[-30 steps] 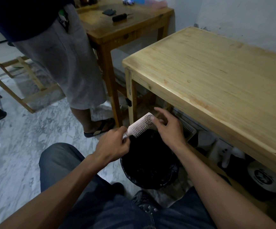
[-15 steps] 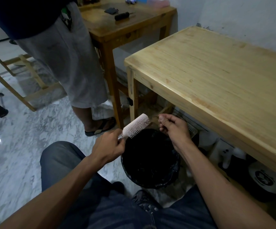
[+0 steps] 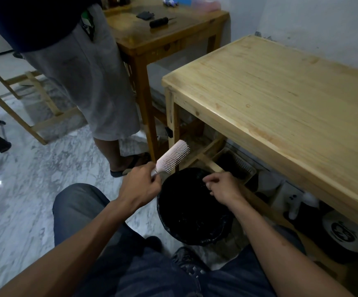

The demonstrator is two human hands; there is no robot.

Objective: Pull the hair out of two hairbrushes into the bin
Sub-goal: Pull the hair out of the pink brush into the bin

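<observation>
My left hand (image 3: 140, 185) grips the handle of a pale pink hairbrush (image 3: 172, 156), head tilted up and to the right, bristles facing right, just left of the bin's rim. A black bin (image 3: 193, 211) lined with a black bag stands on the floor between my knees and the light table. My right hand (image 3: 223, 187) hovers palm down over the bin's opening with the fingers loosely curled and slightly apart. Whether hair is between its fingertips is impossible to tell against the black bag. A dark brush-like object (image 3: 158, 22) lies on the far brown table.
A light wooden table (image 3: 281, 99) stands to the right, with a plastic basket (image 3: 236, 168) and white items below it. A darker brown table (image 3: 163, 37) is behind. A person in grey shorts (image 3: 88, 82) stands at the left on marble floor. Wooden frames lean at far left.
My right hand pulled away from the brush's bristles and dropped down over the bin. My left hand tilted the brush more upright and a little left.
</observation>
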